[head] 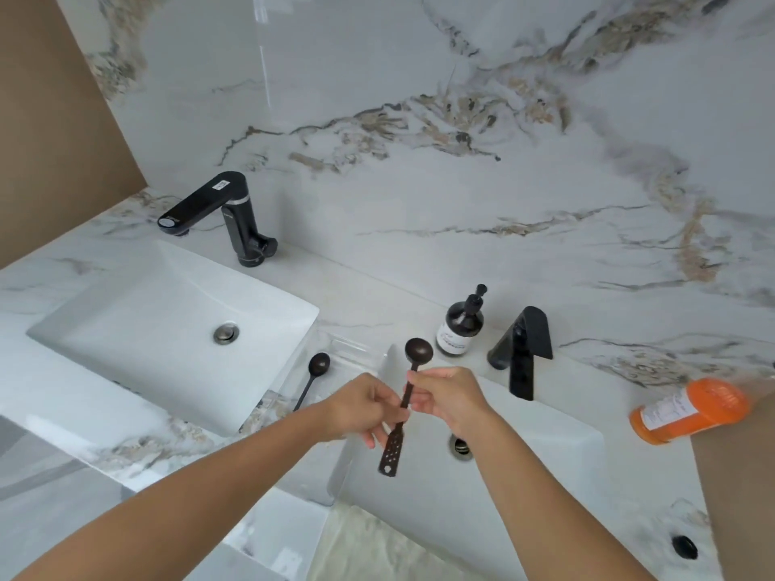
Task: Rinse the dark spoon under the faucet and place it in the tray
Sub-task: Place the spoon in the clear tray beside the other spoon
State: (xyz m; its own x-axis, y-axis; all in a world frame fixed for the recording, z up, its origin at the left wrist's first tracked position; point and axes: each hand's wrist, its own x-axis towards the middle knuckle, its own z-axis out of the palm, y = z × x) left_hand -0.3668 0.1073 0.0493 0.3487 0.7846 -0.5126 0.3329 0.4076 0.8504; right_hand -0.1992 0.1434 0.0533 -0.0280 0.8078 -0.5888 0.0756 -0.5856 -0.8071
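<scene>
I hold a dark spoon (418,352) upright over the left part of the right sink (545,475), bowl up, perforated flat handle end pointing down. My left hand (360,406) pinches the middle of its handle from the left. My right hand (451,396) grips the handle just below the bowl. The black faucet (522,354) of this sink stands to the right of the spoon; no water is visible. A clear tray (344,350) lies on the counter between the two sinks, with a second dark spoon (312,377) in it.
A second white sink (126,329) with its black faucet (218,215) sits at the left. A dark pump bottle (461,325) stands behind the right sink. An orange bottle (692,408) lies on its side at the right. A pale towel (377,547) lies at the front edge.
</scene>
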